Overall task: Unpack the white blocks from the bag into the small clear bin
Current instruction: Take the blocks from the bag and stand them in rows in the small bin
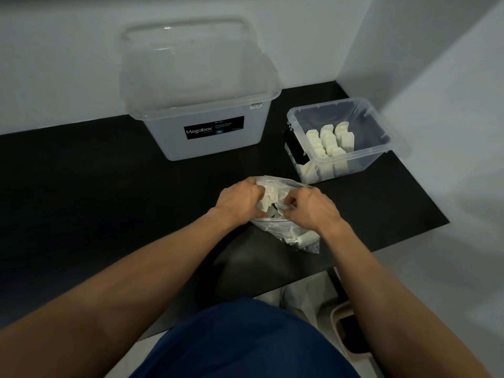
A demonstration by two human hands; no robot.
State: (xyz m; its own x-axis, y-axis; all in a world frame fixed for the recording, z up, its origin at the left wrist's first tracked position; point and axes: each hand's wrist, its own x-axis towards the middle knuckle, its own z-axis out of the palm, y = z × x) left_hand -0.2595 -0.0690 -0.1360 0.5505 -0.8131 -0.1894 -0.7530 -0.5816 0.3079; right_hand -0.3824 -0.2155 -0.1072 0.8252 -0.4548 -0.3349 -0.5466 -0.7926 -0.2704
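Here we see both hands meeting at the mouth of the clear plastic bag [290, 231], which lies on the black table [81, 192] near its front edge, right at the centre of our view. The left hand [240, 199] has its fingers curled into the bag's opening from the nine o'clock side, gripping the plastic there, and the right hand [311, 210] pinches the opposite edge from three o'clock, its fingertips bent in tight. Between the two hands we make out several white blocks [268, 204] bunched in the opening, and one more lies lower in the bag, at about five o'clock from the hands. Whether either hand also has a block between its fingers, we cannot tell. From the bag, the small clear bin [373, 159] sits at about one o'clock, apart from it, with a black latch [296, 148] on its left end. Inside it, more blocks [330, 141] stand upright in three close rows toward the left half. At eleven o'clock from the bag stands a large clear bin [207, 126] with a dark Megabox label, and its lid [191, 50] leans behind it against the white wall [54, 64].
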